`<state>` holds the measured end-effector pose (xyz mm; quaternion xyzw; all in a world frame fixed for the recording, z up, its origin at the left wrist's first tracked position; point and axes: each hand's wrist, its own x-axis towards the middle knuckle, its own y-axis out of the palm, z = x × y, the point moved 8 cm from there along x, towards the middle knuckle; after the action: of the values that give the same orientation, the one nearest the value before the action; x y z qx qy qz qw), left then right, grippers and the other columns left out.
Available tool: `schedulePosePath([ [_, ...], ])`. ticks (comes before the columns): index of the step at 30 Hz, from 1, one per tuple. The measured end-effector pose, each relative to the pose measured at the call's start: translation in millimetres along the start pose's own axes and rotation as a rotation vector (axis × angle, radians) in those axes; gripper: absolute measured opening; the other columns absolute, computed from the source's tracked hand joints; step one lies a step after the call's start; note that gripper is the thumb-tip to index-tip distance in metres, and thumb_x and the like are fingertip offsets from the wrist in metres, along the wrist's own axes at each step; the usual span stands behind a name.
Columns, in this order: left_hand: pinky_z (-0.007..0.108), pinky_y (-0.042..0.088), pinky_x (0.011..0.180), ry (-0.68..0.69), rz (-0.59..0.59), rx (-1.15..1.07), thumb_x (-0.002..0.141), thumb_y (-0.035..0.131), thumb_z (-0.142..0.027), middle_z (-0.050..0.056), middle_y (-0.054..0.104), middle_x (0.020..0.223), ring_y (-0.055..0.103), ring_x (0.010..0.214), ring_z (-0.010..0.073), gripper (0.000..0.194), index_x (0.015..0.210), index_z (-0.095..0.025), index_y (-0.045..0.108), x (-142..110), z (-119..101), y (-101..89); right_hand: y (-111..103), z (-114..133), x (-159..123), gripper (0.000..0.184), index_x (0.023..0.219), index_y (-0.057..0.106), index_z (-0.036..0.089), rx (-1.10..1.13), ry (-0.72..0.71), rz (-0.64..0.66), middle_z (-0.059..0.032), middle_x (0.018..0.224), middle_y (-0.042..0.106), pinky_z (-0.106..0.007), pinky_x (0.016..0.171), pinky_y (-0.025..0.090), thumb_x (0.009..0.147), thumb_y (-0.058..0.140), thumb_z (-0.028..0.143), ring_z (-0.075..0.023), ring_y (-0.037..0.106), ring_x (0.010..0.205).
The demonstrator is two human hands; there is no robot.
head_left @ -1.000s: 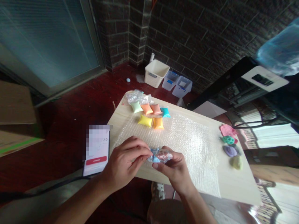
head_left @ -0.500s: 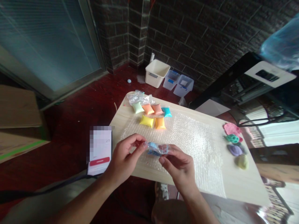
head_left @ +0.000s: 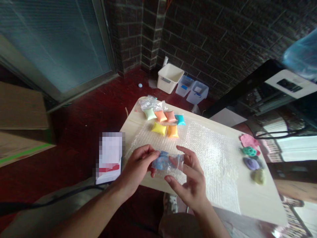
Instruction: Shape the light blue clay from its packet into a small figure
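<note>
A small clear plastic bag (head_left: 161, 162) with blue stuff inside is held above the near edge of the table. My left hand (head_left: 135, 169) pinches its left end between thumb and fingers. My right hand (head_left: 192, 180) has its thumb and fingers apart at the bag's right end. One of its fingertips shows through the clear film; whether it is inside or behind cannot be made out. Beyond the hands lie puffy packets: yellow (head_left: 158, 128), orange (head_left: 172, 131), pale green (head_left: 150, 114), two peach-coloured ones (head_left: 170, 116) and turquoise (head_left: 181, 120).
Bubble wrap (head_left: 210, 158) covers much of the table (head_left: 267, 205). Crumpled clear plastic (head_left: 153, 104) lies at the far left corner. Pink (head_left: 249, 140), green (head_left: 249, 151), purple (head_left: 252, 163) and yellowish (head_left: 259, 177) lumps sit at the right end. A phone (head_left: 110, 155) is left of the table.
The bag has turned and been spread flatter, with its blue contents toward the left end. My right hand's grip has loosened and its fingers have spread. The view has shifted slightly.
</note>
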<state>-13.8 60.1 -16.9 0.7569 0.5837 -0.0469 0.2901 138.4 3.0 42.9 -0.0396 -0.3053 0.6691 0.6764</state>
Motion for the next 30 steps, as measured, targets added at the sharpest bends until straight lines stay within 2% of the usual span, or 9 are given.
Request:
schedulePosePath([
  [3, 0.021, 0.038, 0.045, 0.018, -0.012, 0.074, 0.084, 0.071, -0.041, -0.006, 0.049, 0.06, 0.046, 0.051, 0.0096, 0.036, 0.067, -0.02, 0.048, 0, -1, -2.8, 4, 6, 0, 0.063, 0.146, 0.062, 0.031, -0.184, -0.099, 0.051, -0.0141, 0.153, 0.047, -0.053, 0.093, 0.058, 0.086, 0.081, 0.024, -0.0384, 0.057, 0.129],
  [5, 0.022, 0.037, 0.046, 0.053, -0.017, 0.146, 0.087, 0.069, -0.041, -0.006, 0.048, 0.057, 0.047, 0.049, 0.0098, 0.035, 0.068, -0.02, 0.048, 1, -3, -4.8, 7, 7, 1, 0.065, 0.149, 0.058, 0.029, -0.22, -0.119, 0.086, -0.0158, 0.152, 0.048, -0.053, 0.092, 0.059, 0.087, 0.079, 0.023, -0.0382, 0.058, 0.129],
  [9, 0.022, 0.037, 0.05, 0.101, -0.003, 0.225, 0.09, 0.067, -0.041, -0.006, 0.049, 0.056, 0.048, 0.051, 0.0101, 0.034, 0.07, -0.02, 0.051, 1, -6, -5.0, 9, 6, 4, 0.054, 0.141, 0.063, 0.025, -0.162, -0.078, 0.096, -0.0156, 0.144, 0.054, -0.053, 0.098, 0.058, 0.089, 0.076, 0.022, -0.0365, 0.06, 0.127],
  [14, 0.02, 0.04, 0.056, 0.087, 0.013, 0.121, 0.088, 0.07, -0.038, -0.004, 0.052, 0.067, 0.05, 0.063, 0.011, 0.028, 0.073, -0.018, 0.057, -2, -7, -1.6, 9, 9, 4, 0.041, 0.128, 0.07, 0.024, -0.101, -0.056, 0.086, -0.0147, 0.148, 0.049, -0.047, 0.086, 0.061, 0.088, 0.075, 0.019, -0.0279, 0.069, 0.103],
  [16, 0.022, 0.044, 0.061, 0.022, 0.016, 0.015, 0.087, 0.072, -0.038, -0.003, 0.06, 0.075, 0.057, 0.071, 0.0129, 0.02, 0.085, -0.019, 0.065, -2, -2, -0.4, 8, 11, 3, 0.041, 0.129, 0.071, 0.025, -0.106, -0.074, 0.079, -0.0143, 0.145, 0.053, -0.047, 0.088, 0.061, 0.089, 0.074, 0.018, -0.0301, 0.068, 0.109],
  [18, 0.023, 0.046, 0.066, -0.001, 0.031, -0.015, 0.086, 0.074, -0.04, 0.0, 0.066, 0.083, 0.06, 0.077, 0.0144, 0.022, 0.093, -0.019, 0.071, -2, 0, 1.5, 7, 13, 3, 0.043, 0.131, 0.071, 0.026, -0.111, -0.086, 0.079, -0.0142, 0.143, 0.056, -0.048, 0.09, 0.061, 0.089, 0.073, 0.017, -0.0324, 0.066, 0.117],
  [22, 0.023, 0.043, 0.067, 0.083, 0.067, 0.039, 0.087, 0.077, -0.04, 0.002, 0.067, 0.077, 0.056, 0.074, 0.0125, 0.026, 0.08, -0.016, 0.074, -1, -8, 4.3, 3, 13, 4, 0.046, 0.133, 0.072, 0.026, -0.102, -0.085, 0.044, -0.0145, 0.142, 0.06, -0.049, 0.092, 0.062, 0.088, 0.072, 0.015, -0.0339, 0.066, 0.12],
  [24, 0.024, 0.044, 0.069, 0.091, 0.08, 0.019, 0.088, 0.078, -0.041, 0.002, 0.069, 0.08, 0.058, 0.075, 0.0131, 0.025, 0.084, -0.016, 0.076, -1, -8, 4.6, 1, 12, 3, 0.049, 0.134, 0.071, 0.026, -0.101, -0.074, 0.009, -0.0146, 0.141, 0.061, -0.05, 0.095, 0.061, 0.087, 0.073, 0.014, -0.035, 0.065, 0.123],
  [30, 0.029, 0.047, 0.077, 0.093, 0.072, -0.028, 0.088, 0.08, -0.041, 0.005, 0.072, 0.088, 0.062, 0.083, 0.0171, 0.024, 0.089, -0.017, 0.077, 0, -6, 2.9, 8, 4, 0, 0.049, 0.141, 0.068, 0.028, 0.158, 0.124, 0.031, -0.0135, 0.152, 0.053, -0.057, 0.11, 0.052, 0.092, 0.073, 0.024, -0.0363, 0.058, 0.134],
])
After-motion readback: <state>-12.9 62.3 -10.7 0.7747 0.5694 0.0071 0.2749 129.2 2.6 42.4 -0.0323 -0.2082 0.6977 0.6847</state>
